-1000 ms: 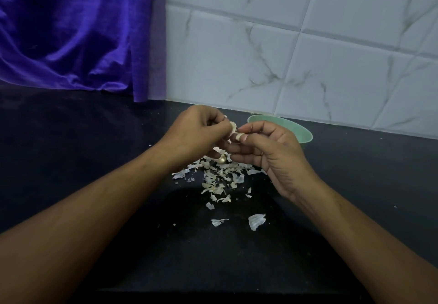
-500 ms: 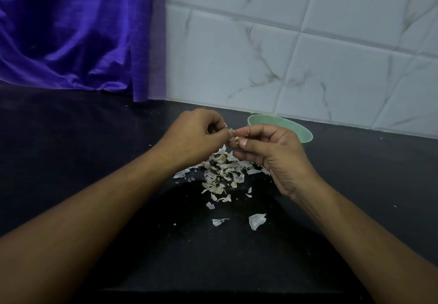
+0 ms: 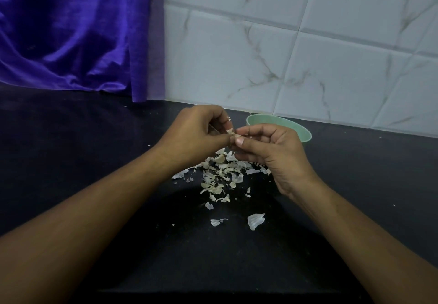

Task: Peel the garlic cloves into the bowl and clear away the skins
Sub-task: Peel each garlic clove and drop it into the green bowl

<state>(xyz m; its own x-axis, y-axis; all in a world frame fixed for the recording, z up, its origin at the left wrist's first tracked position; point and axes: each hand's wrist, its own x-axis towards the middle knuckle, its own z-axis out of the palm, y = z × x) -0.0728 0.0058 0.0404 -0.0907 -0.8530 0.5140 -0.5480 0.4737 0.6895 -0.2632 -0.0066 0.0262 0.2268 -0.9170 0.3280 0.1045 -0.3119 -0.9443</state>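
I'm mid-peel: left hand [image 3: 196, 133] and right hand [image 3: 267, 152] pinch one garlic clove [image 3: 233, 135], skins [image 3: 220, 175] beneath them uncleared, bowl [image 3: 284, 125] just beyond.

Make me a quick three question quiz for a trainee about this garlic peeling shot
1. True or false: the green bowl sits against the tiled wall, behind the right hand.
2. Where does the pile of skins lie? A) in the bowl B) on the dark counter C) on a plate
3. Fill in: the left hand and right hand pinch one garlic ____ between them.

Key: 1 true; 2 B; 3 clove
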